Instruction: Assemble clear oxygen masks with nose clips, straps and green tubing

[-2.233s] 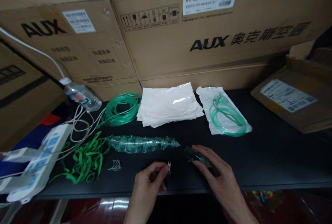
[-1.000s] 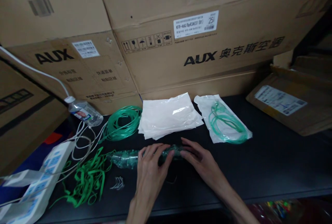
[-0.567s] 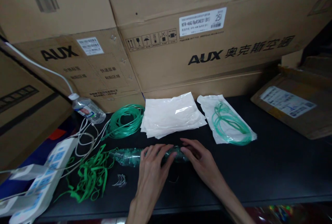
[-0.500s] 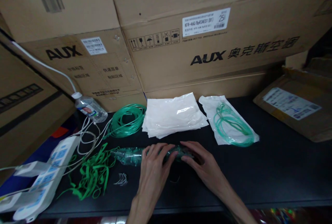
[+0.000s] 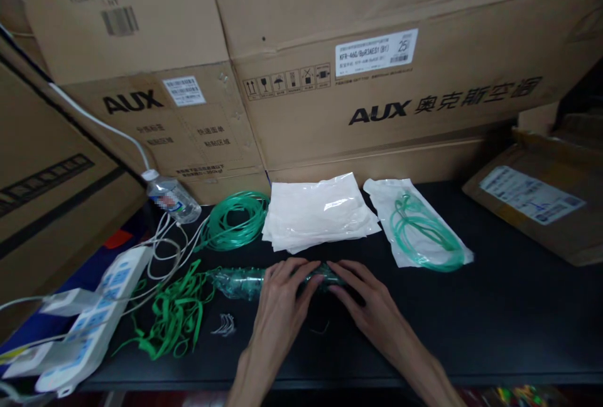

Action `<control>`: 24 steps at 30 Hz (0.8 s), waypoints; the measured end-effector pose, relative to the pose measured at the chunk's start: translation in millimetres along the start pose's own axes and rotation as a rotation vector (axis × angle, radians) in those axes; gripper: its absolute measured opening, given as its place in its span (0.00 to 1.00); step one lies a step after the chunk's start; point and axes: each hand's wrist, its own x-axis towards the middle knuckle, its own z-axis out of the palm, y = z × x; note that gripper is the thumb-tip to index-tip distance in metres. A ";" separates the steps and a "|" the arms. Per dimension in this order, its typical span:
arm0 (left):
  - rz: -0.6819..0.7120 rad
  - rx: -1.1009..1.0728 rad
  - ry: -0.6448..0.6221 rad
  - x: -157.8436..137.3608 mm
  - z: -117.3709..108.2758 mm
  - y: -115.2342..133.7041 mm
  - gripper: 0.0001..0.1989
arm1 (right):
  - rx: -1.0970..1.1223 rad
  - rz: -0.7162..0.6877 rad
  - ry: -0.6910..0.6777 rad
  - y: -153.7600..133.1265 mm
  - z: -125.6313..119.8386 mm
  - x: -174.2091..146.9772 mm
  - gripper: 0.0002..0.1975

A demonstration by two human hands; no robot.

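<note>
L hand (image 5: 281, 293) & R hand (image 5: 366, 291) moved onto clear-green stack (image 5: 239, 283) vs. earlier, both half-curled, gripping it.

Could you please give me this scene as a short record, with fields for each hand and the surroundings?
Left hand: thumb and fingers around the row of clear green plastic pieces
Right hand: at the row's right end; grip unclear
Left of hands: green straps, small metal strips, white power strip
Beyond hands: coiled green tubing, white packets
Far right: cardboard box
</note>
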 end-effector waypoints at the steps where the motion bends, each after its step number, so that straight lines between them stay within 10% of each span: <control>1: 0.004 -0.002 0.009 -1.0 0.6 0.5 0.14 | -0.011 -0.014 -0.001 1.0 -0.6 -1.7 0.19; 11: -0.009 0.014 0.130 -6.0 -19.4 -0.8 0.13 | -0.065 -0.055 0.010 9.2 -3.4 -12.2 0.23; 17: -0.373 0.223 0.340 -26.6 -68.1 -55.9 0.19 | -0.045 -0.059 0.020 10.6 -3.4 -16.4 0.24; 24: -0.575 0.362 0.261 -43.6 -83.2 -82.8 0.19 | -0.012 -0.062 0.068 10.1 0.4 -15.1 0.20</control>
